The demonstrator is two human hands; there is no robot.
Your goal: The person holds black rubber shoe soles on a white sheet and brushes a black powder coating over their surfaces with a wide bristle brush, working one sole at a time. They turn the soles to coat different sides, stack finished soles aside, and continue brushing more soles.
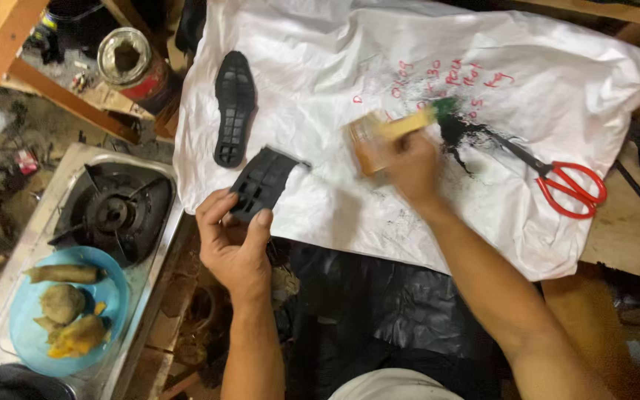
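Holding a black ribbed shoe sole piece point(261, 184), the left hand point(235, 241) grips it by its lower end, thumb on the near edge and fingers curled behind, so the piece tilts up over the near border of the white sheet point(350, 118) that covers the surface. The right hand point(409, 169) is blurred; it is closed around a wooden-handled brush point(398, 127), whose handle points left and whose dark bristle end lies to the right, touching a black smear point(457, 137) on the sheet. A blurred tan block-like shape sits just left of this hand; I cannot tell what it is.

1 whole black shoe sole point(235, 107) lies flat on the sheet's left part, tread up, well apart from both hands. Red-handled scissors point(568, 189) rest on the sheet's right part, blades aimed toward the smear.

Left of the sheet stands a steel gas stove point(116, 211) with a dark burner, and on its near end sits a blue plate point(27, 307) with bits of food. A round tin point(131, 63) stands beyond the stove.
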